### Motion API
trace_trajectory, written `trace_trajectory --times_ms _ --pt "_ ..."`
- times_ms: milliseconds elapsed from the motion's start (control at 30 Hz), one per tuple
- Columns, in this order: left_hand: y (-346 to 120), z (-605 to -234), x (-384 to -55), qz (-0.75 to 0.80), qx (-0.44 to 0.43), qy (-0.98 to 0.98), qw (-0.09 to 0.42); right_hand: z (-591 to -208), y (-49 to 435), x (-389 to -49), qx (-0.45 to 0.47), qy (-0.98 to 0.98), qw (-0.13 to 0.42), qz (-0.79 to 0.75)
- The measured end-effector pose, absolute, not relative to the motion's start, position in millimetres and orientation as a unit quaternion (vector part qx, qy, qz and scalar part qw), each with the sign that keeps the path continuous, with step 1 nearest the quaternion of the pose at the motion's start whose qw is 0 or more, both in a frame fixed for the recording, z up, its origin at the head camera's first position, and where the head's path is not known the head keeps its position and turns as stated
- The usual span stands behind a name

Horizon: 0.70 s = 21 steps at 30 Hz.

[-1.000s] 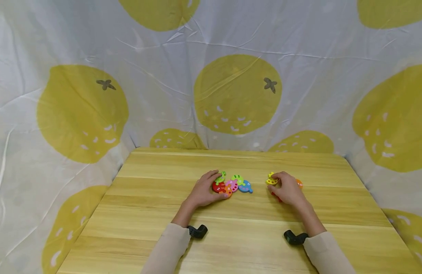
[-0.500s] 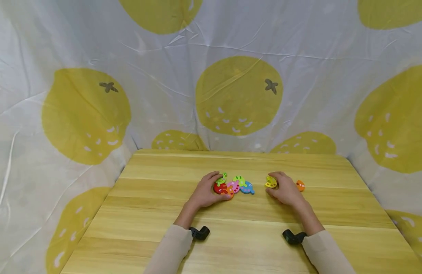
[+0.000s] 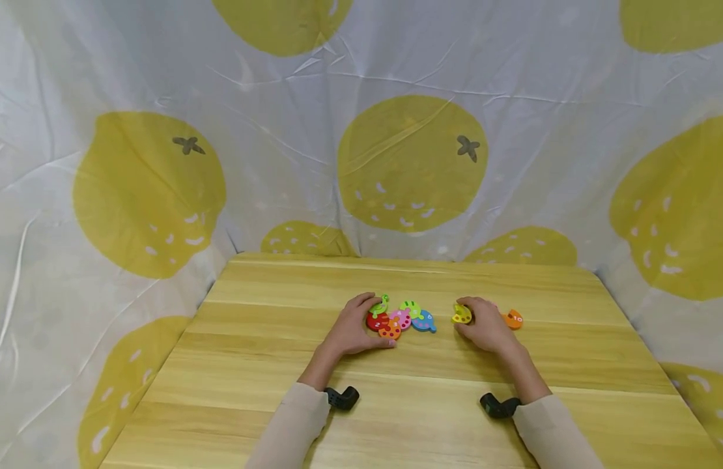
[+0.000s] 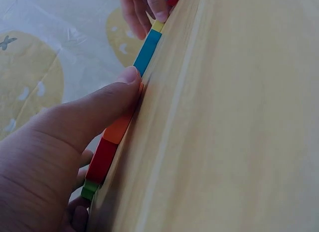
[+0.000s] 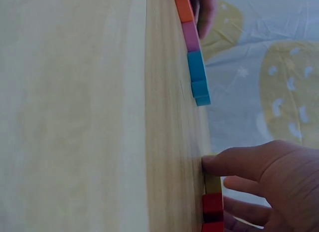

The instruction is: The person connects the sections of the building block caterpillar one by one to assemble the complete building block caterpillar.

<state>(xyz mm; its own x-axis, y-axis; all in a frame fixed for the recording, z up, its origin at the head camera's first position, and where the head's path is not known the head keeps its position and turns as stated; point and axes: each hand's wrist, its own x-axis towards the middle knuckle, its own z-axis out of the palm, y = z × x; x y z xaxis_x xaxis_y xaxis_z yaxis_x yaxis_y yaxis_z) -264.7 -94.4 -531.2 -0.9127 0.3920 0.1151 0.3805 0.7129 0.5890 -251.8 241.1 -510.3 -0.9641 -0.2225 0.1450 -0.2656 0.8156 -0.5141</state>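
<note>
One thick, flat, rounded yellow piece with dots is sitting at counter level, where the right hand is pinching it. A red piece is sitting just beside it, and one orange piece numbered 10 is lying to its right. To its left, six knobbed, joined pieces are resting on the wood-grained counter; the left hand is gripping their outer end. Wrinkled cloth is hanging behind.

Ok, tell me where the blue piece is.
In the head view, the blue piece lies on the table, just right of the pink piece and left of the yellow piece.
</note>
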Motion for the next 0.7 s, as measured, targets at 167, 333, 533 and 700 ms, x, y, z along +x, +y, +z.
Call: trace_trajectory --times_ms 167,333,533,700 --pt "-95 -532 -265 0.314 0.209 0.926 0.008 -511 243 -249 0.114 -0.948 0.046 0.293" --pt "-92 -532 -266 0.327 0.207 0.922 0.004 -510 247 -244 0.106 -0.945 0.05 0.305" --pt "-92 -530 -264 0.339 0.185 0.922 0.007 -509 249 -239 0.101 -0.942 0.048 0.316" --pt "-92 -530 -263 0.345 0.181 0.921 0.005 -506 250 -234 0.089 -0.939 0.054 0.328"
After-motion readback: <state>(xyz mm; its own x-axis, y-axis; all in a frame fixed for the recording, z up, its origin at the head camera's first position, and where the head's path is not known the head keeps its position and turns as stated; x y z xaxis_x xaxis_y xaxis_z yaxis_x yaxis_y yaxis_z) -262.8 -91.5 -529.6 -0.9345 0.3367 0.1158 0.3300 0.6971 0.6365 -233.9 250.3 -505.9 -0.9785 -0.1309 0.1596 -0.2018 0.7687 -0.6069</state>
